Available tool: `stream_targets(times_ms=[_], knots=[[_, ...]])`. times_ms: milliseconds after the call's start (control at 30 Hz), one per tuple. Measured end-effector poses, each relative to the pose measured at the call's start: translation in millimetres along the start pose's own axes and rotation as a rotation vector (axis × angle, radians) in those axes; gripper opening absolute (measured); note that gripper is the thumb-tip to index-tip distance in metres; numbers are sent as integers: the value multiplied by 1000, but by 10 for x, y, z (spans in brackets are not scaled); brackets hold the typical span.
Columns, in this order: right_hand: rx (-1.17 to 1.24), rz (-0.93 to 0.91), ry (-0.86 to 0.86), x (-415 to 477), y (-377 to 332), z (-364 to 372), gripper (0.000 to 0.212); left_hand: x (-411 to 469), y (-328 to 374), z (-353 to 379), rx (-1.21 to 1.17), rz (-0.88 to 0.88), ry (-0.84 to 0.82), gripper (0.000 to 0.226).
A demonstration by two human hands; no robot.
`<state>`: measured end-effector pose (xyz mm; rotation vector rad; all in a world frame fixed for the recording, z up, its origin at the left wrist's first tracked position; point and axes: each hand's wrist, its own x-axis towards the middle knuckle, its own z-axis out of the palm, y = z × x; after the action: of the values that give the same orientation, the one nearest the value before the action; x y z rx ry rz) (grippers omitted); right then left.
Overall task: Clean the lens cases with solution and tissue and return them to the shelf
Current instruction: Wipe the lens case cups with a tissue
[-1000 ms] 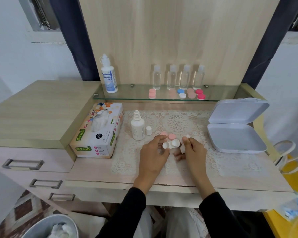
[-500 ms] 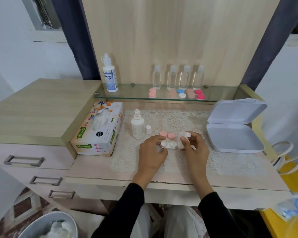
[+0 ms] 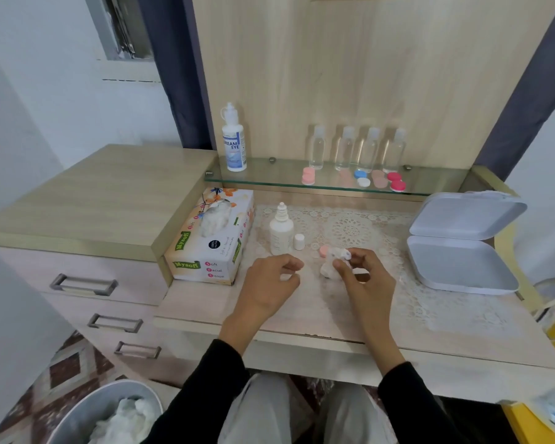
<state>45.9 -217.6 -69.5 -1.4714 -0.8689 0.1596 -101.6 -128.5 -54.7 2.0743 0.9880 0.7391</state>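
My right hand (image 3: 362,277) pinches a crumpled white tissue (image 3: 329,270) together with a small white piece, just above the lace mat (image 3: 350,230). A pink cap (image 3: 324,250) lies on the mat right behind the tissue. My left hand (image 3: 268,283) hovers to the left with its fingers curled. Bits of a white lens case (image 3: 285,277) show between its fingertips, and the rest is hidden. An uncapped solution bottle (image 3: 281,230) and its white cap (image 3: 299,241) stand behind my left hand. Several lens cases (image 3: 362,179) in pink, blue, white and red sit on the glass shelf (image 3: 269,177).
A tissue box (image 3: 212,241) lies at the left of the desk, and an open white hinged box (image 3: 462,245) at the right. The shelf also holds a tall solution bottle (image 3: 234,139) and several clear small bottles (image 3: 358,149). A metal bin (image 3: 87,415) with used tissue stands on the floor.
My hands have drawn apart: the left moved left with the white case, and the right lifted the tissue. The view tilted up slightly.
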Motion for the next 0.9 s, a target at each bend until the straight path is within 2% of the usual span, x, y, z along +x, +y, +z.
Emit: stream_targets(times_ms=[133,300,433,767,900], knots=[[85,0,-100,-120,-180,251,24,-150,-138,-305,11,-16,19,21],[174,23,-219,-315,-372,651,31,-369,-414,-675,26,-53,121,18],[173,40,-336,-525,-466,995,32,-557,-703,-1004,125,-55,211,15],[158,-28,-654,-1311,-609,1874,27,-1212,-1364,-1782,205,-235,320,26],[113,-58,-747,-1553,-615,2180,24,-1492,-1640,-1930,206,-329,345,21]])
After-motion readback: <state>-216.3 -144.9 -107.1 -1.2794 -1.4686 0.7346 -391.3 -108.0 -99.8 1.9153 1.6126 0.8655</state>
